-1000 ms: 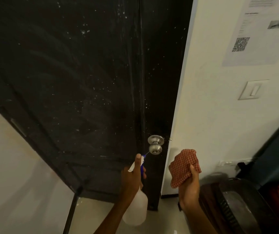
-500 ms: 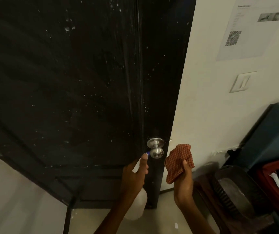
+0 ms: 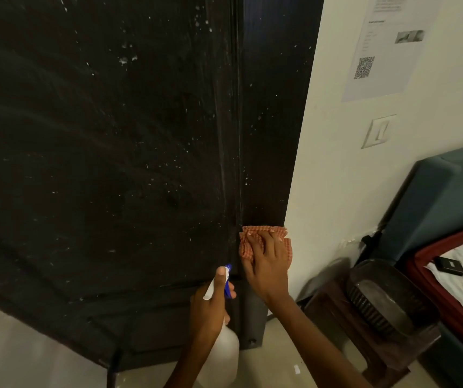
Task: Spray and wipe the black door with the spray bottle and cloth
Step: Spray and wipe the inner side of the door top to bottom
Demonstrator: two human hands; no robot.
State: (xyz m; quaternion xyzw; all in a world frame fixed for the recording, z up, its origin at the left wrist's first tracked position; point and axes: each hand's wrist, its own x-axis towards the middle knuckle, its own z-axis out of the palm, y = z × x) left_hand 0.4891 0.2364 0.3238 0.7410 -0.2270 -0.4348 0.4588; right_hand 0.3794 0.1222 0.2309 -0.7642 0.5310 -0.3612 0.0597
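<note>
White wall (image 3: 328, 152), light switch (image 3: 378, 131), posted notice (image 3: 378, 51), pale floor (image 3: 28, 345)

Dark stool (image 3: 370, 312) perhaps crowding door's (image 3: 112, 135) right.

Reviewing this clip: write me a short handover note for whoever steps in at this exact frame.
Left hand grips the spray bottle, nozzle toward the black door.
Right hand presses the checked cloth flat on the door's right edge strip; the knob is hidden, so contact with it cannot be told.
Done: droplets speckle the door, wiping has begun at the edge.
Left: wipe the large panel, still spotted with white specks; respray if needed.
</note>
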